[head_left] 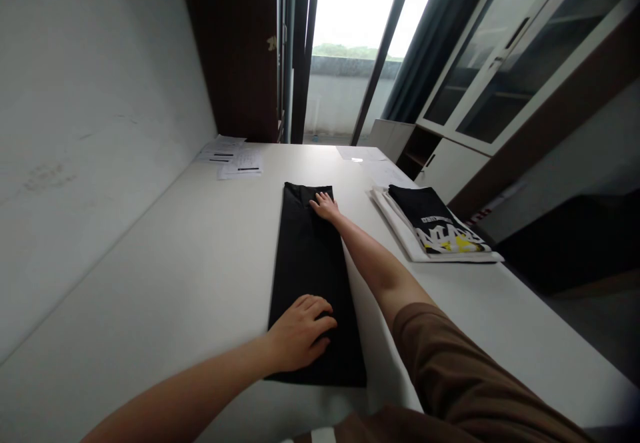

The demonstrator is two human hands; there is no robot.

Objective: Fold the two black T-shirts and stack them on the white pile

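A long black folded cloth (313,256), which looks like a garment, lies lengthwise on the white table (215,250). Across its near part rests my left hand (303,333), palm down with the fingers apart. At the far end, close to the cloth's upper right corner, my right hand (325,206) lies flat with its fingers spread. The far edge of the cloth is slightly wrinkled beside that hand. Neither hand shows anything gripped in its fingers.
To the right sits a stack of folded clothes, topped by a black printed shirt (430,213). Paper sheets (241,162) lie at the far left, and more paper (367,154) at the far right. A wall (100,130) borders the table's left side.
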